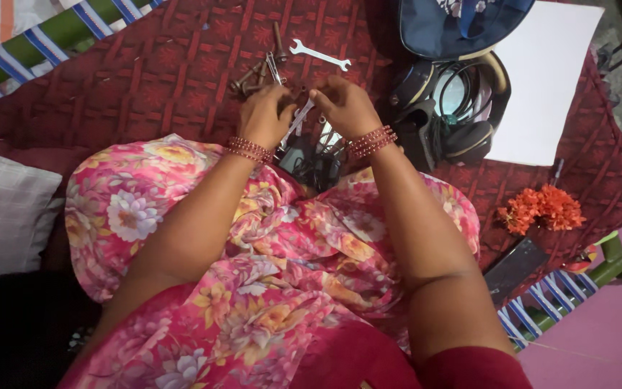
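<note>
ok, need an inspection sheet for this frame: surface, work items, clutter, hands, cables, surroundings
Surface: dark red patterned cloth over a bed or cot.
Work items: a silver spanner held between both hands; whether a bolt is in the fingers cannot be told. Rusty bolts and a second spanner lie just beyond.
Clutter: headphones, blue bag, white sheet, orange flowers, dark flat device.
Hands: left hand and right hand both closed on the spanner, beaded bangles on both wrists.
Cables: headphone cord, coiled.
Surroundings: grey pillow, striped green frame, pink floor.
</note>
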